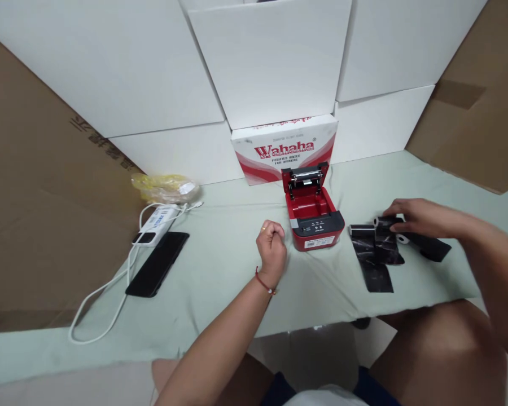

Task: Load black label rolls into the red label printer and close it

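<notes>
On the cloth sits a small red and black label printer [319, 228] with its lid raised and an empty red bay inside. My left hand [271, 248] is curled into a fist just left of the printer, with nothing visible in it. To the printer's right, the thumb and fingers of my right hand [419, 219] close on a roll of glossy black film [382, 223] with a white core. Another black roll [362, 230] lies to its left, its loose end hanging toward me. A third black roll [427, 245] is partly hidden under my right hand.
A white power strip [163, 223] with its cable lies at the left, beside a flat black phone-like slab [157, 264]. Behind them is a crumpled yellowish plastic bag [165, 188]. A Wahaha carton [285, 148] stands behind the printer, against white panels. Brown cardboard walls flank both sides.
</notes>
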Tool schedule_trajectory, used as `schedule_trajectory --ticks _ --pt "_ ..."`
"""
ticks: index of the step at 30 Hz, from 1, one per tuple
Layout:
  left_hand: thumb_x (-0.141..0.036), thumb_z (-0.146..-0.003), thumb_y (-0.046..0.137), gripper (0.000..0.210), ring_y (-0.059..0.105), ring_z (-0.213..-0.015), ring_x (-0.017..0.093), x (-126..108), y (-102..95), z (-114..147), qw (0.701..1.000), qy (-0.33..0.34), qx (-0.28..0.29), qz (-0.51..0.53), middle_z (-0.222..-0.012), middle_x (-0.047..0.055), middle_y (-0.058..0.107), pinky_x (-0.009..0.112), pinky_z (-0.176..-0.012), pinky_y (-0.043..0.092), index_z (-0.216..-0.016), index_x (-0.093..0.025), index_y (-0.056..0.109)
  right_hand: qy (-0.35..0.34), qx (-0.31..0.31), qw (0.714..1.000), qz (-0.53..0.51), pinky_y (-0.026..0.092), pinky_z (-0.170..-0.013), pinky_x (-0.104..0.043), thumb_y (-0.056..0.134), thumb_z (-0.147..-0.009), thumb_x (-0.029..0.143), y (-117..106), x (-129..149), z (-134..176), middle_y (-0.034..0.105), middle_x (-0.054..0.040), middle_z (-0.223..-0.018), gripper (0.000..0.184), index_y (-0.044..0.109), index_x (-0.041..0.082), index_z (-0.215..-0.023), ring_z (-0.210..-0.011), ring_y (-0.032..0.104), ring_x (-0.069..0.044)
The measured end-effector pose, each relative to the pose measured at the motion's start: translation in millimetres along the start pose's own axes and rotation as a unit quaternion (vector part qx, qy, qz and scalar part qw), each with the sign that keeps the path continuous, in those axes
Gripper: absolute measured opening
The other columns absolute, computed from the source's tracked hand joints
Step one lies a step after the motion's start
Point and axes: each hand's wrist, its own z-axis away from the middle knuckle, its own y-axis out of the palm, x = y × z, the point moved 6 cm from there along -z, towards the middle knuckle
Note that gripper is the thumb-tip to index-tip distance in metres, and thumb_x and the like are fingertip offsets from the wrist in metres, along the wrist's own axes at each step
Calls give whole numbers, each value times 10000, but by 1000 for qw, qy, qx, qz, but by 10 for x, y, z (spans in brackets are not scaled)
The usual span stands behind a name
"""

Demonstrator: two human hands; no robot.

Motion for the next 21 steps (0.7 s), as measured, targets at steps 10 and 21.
schedule_trajectory --ticks 10,21 --pt "-170 -925 490 167 607 -898 196 -381 22 127 985 145 46 -82 -941 51 654 334 -808 487 -903 -213 650 -123 -22 992 -6 519 -1004 -411 599 -910 402 -490 1432 -497 706 -76 -1322 450 710 286 -1330 -1155 669 -292" --pt "-304 -911 611 341 598 -1118 273 -706 261 374 877 371 125 -277 -1119 62 756 471 -1038 359 -1238 -269 701 24 -11 987 161 539 -875 -413 587 -905 255 -28 1769 -1081 697 -160 -1330 427 698 229 -1316 -1141 683 -347"
